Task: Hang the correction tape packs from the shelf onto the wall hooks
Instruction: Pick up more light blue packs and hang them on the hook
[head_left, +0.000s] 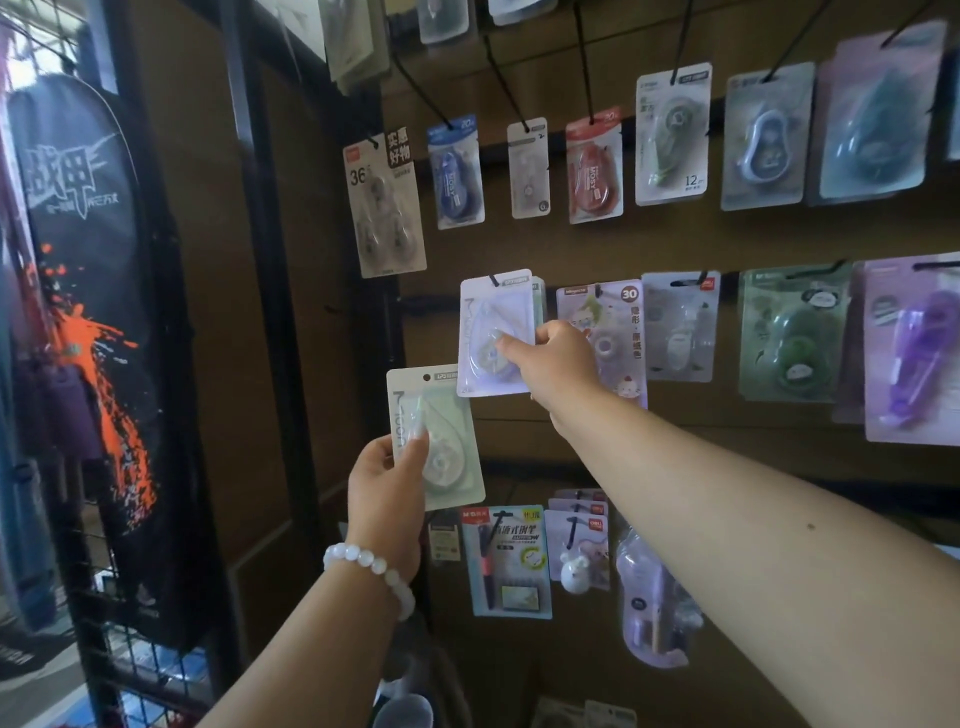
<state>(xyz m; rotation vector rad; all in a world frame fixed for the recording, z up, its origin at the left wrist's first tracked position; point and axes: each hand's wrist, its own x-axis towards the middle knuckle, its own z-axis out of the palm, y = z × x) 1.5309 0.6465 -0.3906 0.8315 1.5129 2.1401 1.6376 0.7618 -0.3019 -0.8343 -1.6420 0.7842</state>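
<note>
The right hand (558, 358) pinches a lilac correction tape pack (496, 332) at a middle-row wall hook (493, 280). Below it, the left hand (387, 483) grips a green pack (434, 439), thumb across its front.

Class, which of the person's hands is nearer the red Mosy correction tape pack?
Right. The right hand is just below the red Mosy correction tape pack; the left hand is lower, further left.

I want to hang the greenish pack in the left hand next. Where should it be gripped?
Judging by its pose, pinch the greenish pack at its lower edge, from below, as the left hand does: that keeps the top hang hole clear.
</note>
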